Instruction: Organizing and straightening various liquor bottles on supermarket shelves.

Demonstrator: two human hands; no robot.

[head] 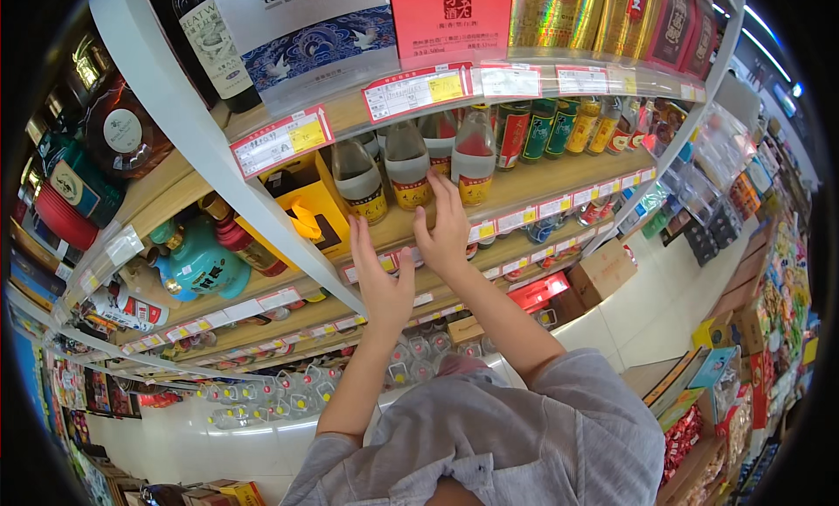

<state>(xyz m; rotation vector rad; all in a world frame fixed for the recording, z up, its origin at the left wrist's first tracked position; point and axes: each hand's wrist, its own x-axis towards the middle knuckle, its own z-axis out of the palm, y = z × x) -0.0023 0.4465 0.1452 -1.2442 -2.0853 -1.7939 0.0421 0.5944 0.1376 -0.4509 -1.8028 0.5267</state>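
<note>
Clear glass liquor bottles with yellow-and-dark labels stand upright on a wooden shelf (518, 185). My left hand (383, 286) is raised in front of the shelf edge, its fingertips close below the left bottle (359, 181) and its thumb apart. Against or just beside the lower right side of the middle bottle (408, 162) are the fingers of my right hand (446, 231); whether they touch the glass cannot be told. Another clear bottle (474, 155) stands to the right of that hand. Neither hand holds anything.
Left of the bottles, a yellow box (314, 198) sits beside the white shelf upright (216, 158). Green-labelled bottles (565, 129) continue the row rightward. Boxed liquor (452, 21) fills the shelf above. Large clear jugs (295, 391) and an open cardboard carton (603, 270) stand low down.
</note>
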